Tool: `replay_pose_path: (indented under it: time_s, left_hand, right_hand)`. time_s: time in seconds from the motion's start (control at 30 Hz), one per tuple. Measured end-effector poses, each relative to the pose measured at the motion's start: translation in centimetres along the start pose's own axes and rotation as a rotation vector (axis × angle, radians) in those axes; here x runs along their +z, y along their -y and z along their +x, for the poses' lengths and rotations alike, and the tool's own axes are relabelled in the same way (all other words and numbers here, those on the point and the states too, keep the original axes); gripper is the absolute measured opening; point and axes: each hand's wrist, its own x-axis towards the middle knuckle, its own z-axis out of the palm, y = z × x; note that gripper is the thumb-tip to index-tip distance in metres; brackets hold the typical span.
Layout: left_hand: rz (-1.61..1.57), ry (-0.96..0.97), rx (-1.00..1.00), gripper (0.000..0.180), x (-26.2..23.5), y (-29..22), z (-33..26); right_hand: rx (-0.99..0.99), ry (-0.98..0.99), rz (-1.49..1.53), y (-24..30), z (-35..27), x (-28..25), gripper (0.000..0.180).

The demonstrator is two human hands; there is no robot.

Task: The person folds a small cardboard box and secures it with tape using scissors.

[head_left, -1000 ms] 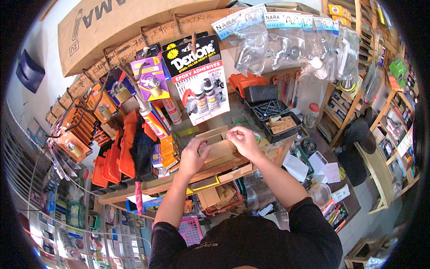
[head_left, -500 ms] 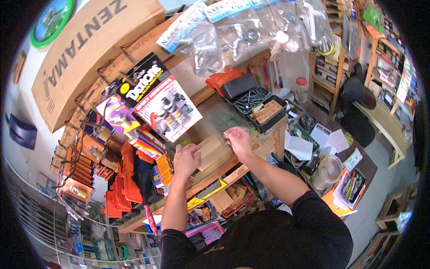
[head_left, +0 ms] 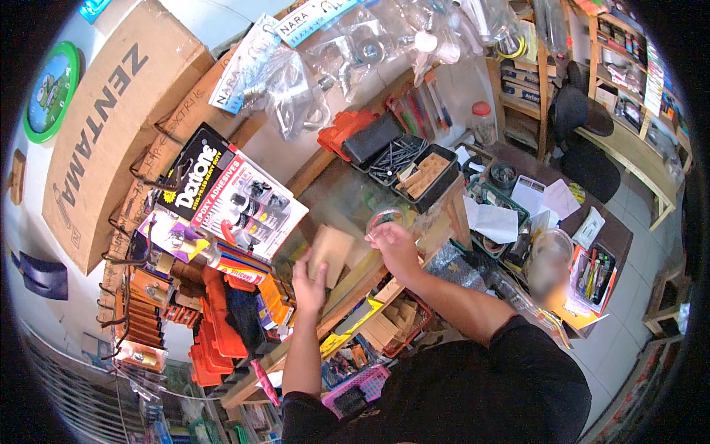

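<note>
Just past the left hand point(head_left: 309, 275) sits a flat brown cardboard piece point(head_left: 330, 251); right hand point(head_left: 394, 244) pinches a clear tape roll point(head_left: 387, 219), so I'd steady the card first, left fingers spread wide.

A wooden counter point(head_left: 347, 200) is shown at frame centre. On it are set a flat cardboard piece point(head_left: 330, 251), a black tray of nails point(head_left: 396, 157) and a black tray of wooden blocks point(head_left: 425, 176), toward upper right.
</note>
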Motion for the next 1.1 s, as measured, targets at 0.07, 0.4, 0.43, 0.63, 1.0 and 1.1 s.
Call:
replay_pose_path:
  time_s: [0.07, 0.4, 0.43, 0.63, 1.0, 1.1]
  left_hand:
    - [-0.378, -0.041, -0.260, 0.041, 0.2, 0.0, 0.0]
    - [-1.505, 0.179, -0.679, 0.051, 2.1, -4.4, -2.2]
    - [-1.555, 0.175, -0.689, 0.050, 2.3, -4.7, -2.6]
    - [-1.365, 0.092, -0.658, 0.043, 3.9, -6.2, -4.0]
    - [-1.025, -0.013, -0.737, 0.047, 3.4, -4.8, -5.8]
    - [-0.504, 0.008, -0.700, 0.042, 2.7, -2.9, -6.1]
  right_hand:
    - [-0.025, 0.034, 0.085, 1.0, -0.3, 0.3, 0.007]
    - [-0.707, 0.325, -0.345, 4.7, -3.7, 2.5, 0.008]
    - [-0.710, 0.316, -0.334, 4.5, -3.9, 2.6, 0.008]
    - [-0.561, 0.267, -0.255, 3.6, -3.5, 2.7, 0.006]
    - [-0.187, 0.398, -0.153, 2.0, 0.7, 3.2, 0.010]
    - [-0.236, 0.475, -0.225, 1.7, 1.0, 3.5, 0.008]
